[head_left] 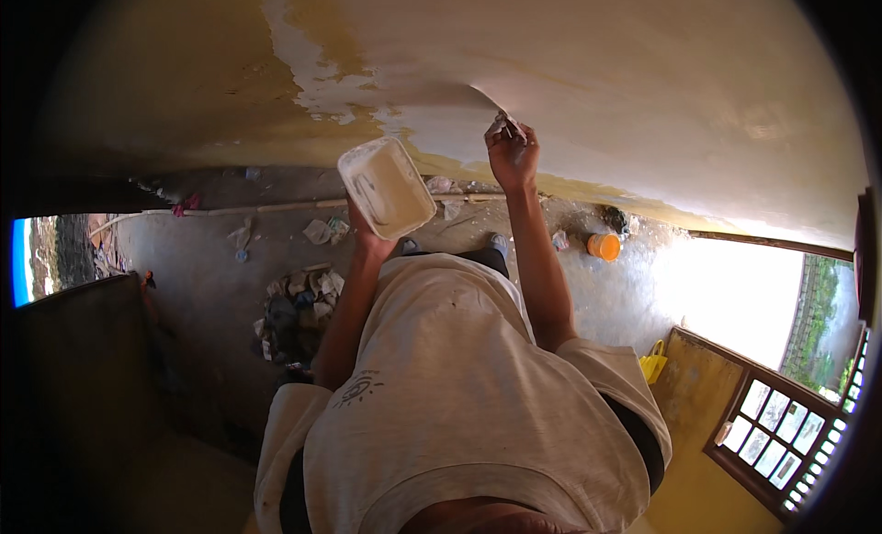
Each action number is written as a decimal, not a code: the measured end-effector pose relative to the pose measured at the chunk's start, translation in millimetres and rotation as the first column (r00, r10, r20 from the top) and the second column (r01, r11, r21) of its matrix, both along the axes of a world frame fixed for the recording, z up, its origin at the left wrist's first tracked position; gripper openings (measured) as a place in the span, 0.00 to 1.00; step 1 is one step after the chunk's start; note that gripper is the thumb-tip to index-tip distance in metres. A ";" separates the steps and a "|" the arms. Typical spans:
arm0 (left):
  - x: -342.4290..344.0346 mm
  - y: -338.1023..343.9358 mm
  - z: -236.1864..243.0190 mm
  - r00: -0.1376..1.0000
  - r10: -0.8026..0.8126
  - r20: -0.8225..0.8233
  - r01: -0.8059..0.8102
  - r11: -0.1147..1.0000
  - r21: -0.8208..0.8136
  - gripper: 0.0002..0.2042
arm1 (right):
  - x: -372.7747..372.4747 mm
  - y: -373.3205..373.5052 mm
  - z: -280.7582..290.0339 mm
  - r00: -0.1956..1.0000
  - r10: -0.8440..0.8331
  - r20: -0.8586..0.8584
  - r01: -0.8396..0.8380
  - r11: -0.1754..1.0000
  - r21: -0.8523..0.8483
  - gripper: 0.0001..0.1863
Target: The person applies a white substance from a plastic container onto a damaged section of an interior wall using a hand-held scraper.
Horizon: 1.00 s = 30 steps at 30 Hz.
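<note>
The left hand (362, 229) grasps a rectangular plastic tub (413, 171), long axis slanting down-right, overlapping the wall's lower edge in view. Up and right of it, the right hand (514, 155), nearer the wall (643, 102), grips a pale-smeared scraper (502, 124) pointing up-left, seemingly touching the surface.

Two hands (364, 229) (514, 157), one tub (412, 171), one bucket (604, 247).

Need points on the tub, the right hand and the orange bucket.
Tub (417, 173): head view, right-hand rim.
Right hand (513, 157): head view, middle of the hand.
Bucket (604, 247): head view, middle of the orange part facing the camera.
</note>
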State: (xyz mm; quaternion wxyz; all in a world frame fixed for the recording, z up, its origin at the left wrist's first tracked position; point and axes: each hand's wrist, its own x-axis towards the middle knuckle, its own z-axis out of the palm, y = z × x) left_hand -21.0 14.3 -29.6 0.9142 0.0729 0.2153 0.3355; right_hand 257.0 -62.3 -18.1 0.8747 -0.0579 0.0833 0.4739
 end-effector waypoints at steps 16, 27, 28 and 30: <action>114.6 -89.3 7.6 0.993 -0.118 -0.024 0.119 0.993 0.021 0.26 | 113.4 -124.3 40.0 0.989 -0.131 -0.071 0.144 0.961 0.234 0.16; 133.1 -126.7 -15.9 0.999 -0.046 -0.022 0.047 0.999 0.026 0.29 | 144.7 -241.9 1.4 0.967 -0.108 0.230 0.143 0.980 -0.139 0.15; 129.6 -128.3 -17.4 0.999 -0.036 -0.031 0.037 0.999 0.028 0.29 | 139.9 -243.6 -2.1 0.964 -0.094 0.250 0.158 0.955 -0.251 0.14; 121.1 -129.7 -21.0 0.999 -0.009 -0.043 0.010 1.000 0.024 0.30 | 125.4 -237.3 -11.7 0.948 0.006 0.318 0.094 0.950 -0.297 0.14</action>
